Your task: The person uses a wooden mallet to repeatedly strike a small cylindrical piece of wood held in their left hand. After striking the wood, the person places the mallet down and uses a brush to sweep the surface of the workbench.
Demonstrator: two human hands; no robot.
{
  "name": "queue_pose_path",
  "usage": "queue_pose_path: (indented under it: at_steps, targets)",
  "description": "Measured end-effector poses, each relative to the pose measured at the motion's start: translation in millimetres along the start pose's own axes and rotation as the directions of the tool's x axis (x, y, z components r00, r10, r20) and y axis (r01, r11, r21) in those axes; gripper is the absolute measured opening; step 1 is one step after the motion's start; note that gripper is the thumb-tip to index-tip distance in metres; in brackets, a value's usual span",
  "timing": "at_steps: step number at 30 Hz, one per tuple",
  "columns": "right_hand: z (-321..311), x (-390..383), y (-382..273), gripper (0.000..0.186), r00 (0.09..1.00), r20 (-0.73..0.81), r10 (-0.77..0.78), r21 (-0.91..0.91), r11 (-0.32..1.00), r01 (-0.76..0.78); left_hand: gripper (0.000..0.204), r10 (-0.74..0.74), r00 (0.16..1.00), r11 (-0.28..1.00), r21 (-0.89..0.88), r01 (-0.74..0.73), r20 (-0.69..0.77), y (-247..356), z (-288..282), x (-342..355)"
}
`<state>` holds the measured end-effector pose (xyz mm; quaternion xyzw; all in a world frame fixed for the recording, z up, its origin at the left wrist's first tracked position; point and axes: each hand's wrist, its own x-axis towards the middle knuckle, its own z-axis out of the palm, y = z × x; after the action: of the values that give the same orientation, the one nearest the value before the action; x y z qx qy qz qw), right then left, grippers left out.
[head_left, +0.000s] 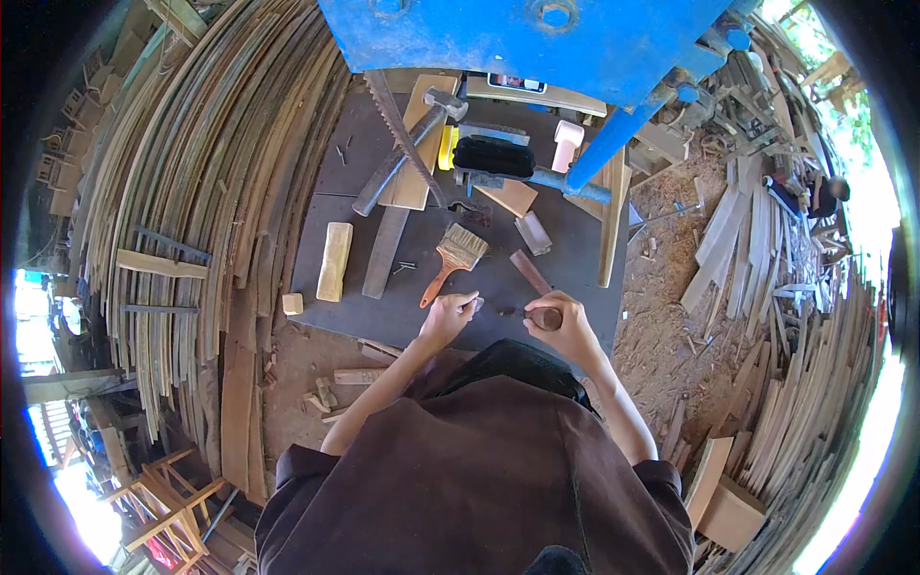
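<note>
My left hand (pixel 452 314) is closed near the table's front edge, with something small and greyish, hard to make out, at its fingertips. A paintbrush (pixel 455 257) with an orange handle lies just beyond it. My right hand (pixel 567 328) grips a round wooden handle (pixel 546 317), whose short dark metal end points left toward my left hand. A narrow reddish-brown strip (pixel 527 268) lies just beyond my right hand. A pale wooden block (pixel 333 261) lies at the left of the dark tabletop (pixel 335 205).
A blue steel machine (pixel 508 34) overhangs the table. A hammer (pixel 407 153), a saw blade (pixel 404 134), boards (pixel 609 235) and several small items lie beneath it. Stacked planks (pixel 192 192) line both sides. A person (pixel 824 196) is at the far right among timber.
</note>
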<state>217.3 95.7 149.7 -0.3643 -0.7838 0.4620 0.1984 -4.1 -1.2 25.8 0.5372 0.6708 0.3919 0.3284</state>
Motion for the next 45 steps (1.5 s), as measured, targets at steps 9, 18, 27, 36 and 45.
queue_pose_path:
  at_steps: [9,18,27,36,45]
  targets:
    - [-19,4,-33,0.024,0.990,-0.086,-0.107,0.028,0.994,0.110,0.026,0.080,0.996,0.997,0.009,-0.080,0.044,-10,22,5]
    - [-20,8,-41,0.026,0.987,-0.087,-0.136,0.030,0.990,0.139,0.028,-0.026,0.999,0.941,-0.337,0.036,0.034,-12,25,7]
    - [-15,12,-39,0.025,0.981,-0.099,-0.166,0.066,0.983,0.173,0.026,-0.040,0.999,0.945,-0.326,0.036,-0.008,-9,19,8]
    - [-13,16,-46,0.024,0.975,-0.070,-0.211,0.093,0.972,0.217,0.026,-0.024,0.999,0.950,-0.309,0.035,0.041,-13,17,6]
    - [-10,16,-40,0.026,0.977,-0.014,-0.212,0.104,0.972,0.213,0.026,-0.023,0.999,0.966,-0.255,0.034,0.046,-14,27,4]
